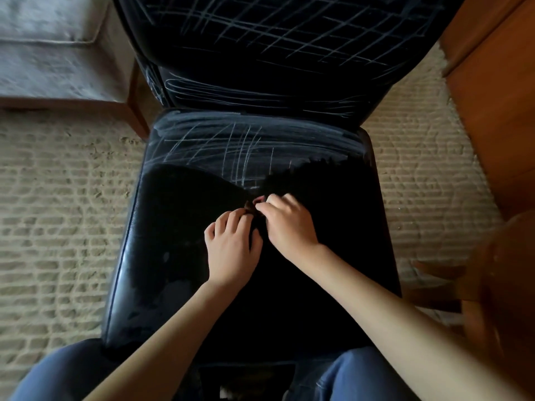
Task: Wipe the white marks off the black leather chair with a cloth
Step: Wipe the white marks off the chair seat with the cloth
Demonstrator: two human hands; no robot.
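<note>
A person is kneeling over a black chair (162,256), both hands meeting at the middle of the seat. The left hand (231,250) and right hand (286,224) are curling their fingers inward, and the fingertips are pinching a small dark bunch between them, apparently the cloth (250,209). It is hard to tell from the black leather, so how far it spreads cannot be judged.

The near half of the seat is showing dark and clean. White marks (231,146) are lying on the seat at 12 o'clock from the hands, smeared along the rear edge and scratched in crossing lines below it. More are covering the backrest (275,33) further toward 12 o'clock.

The step in hand seems to be gathering or refolding the cloth between passes, with the job perhaps a third done. The next move is likely calling for a firm grip with one hand and strokes pushed toward 12 o'clock over the remaining lines.

A rug (58,198) is lying under the chair, with wooden furniture (492,96) standing at 2 o'clock.
</note>
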